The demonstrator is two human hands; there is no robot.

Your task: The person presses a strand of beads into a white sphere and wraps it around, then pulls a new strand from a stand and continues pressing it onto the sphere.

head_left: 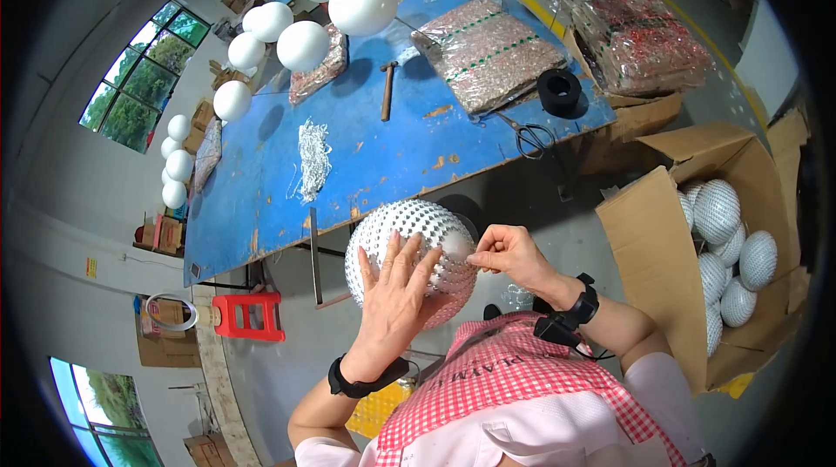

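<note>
Just off the near edge of the table is a large round ball [380, 242] covered in rows of silver-and-white studs. A smooth white patch shows at its upper right. My left hand [396, 286] lies on the ball's near face with its fingers stretched out and spread. My right hand [514, 256] is pinched closed at the ball's right side, fingertips beside the white patch. Whatever the pinch holds is too small to make out. What supports the ball from below is hidden.
The blue table [366, 162] carries a bundle of silver strands [313, 160], a hammer [387, 92], scissors [529, 136], black tape [559, 92] and plastic-wrapped packs [492, 53]. White balls [362, 5] hang above it. At right, a cardboard box [649, 258] holds studded balls; a red stool [250, 317] stands left.
</note>
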